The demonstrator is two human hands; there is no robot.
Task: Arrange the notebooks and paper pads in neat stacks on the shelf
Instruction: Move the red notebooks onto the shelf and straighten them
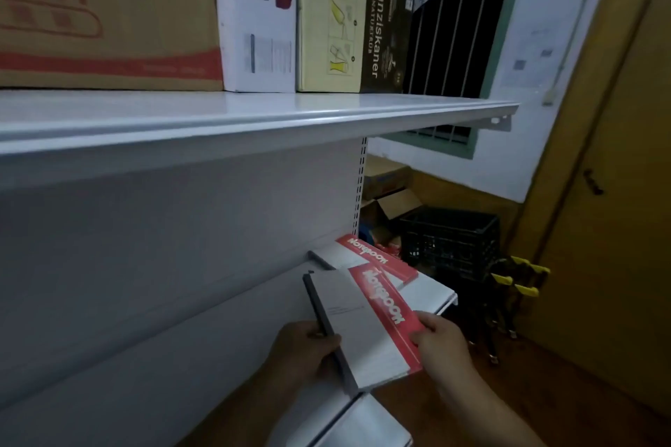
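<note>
a person holds a notebook (366,323) in both hands in front of the lower shelf (437,296) of a white metal rack. the notebook has a pale cover, a dark spine along its left edge and a red band along its right edge with white lettering. the left hand (305,352) has its grip clamped on the spine side, thumb on top of the cover and fingers curled beneath. the right hand (441,343) has its grip clamped on the red edge near the front corner, thumb on top. the notebook tilts, far end raised towards the rack's back panel; whether it touches the shelf cannot be told.

a second notebook (374,259) of the same design lies flat on the lower shelf just behind the held one, near the shelf's right end, its near part covered by the held one.

the upper shelf (254,116) carries a row of boxes side by side: a brown carton (109,11) with red print, a white box (259,18), and a yellow box (332,18) whose dark side reads "franziskaner".

right of the rack, a black crate (450,243) stands on the floor below a barred window (457,29), with cardboard boxes (386,178) behind it and yellow-and-black clamps (519,279) beside it. a wooden door (617,192) fills the right side.
</note>
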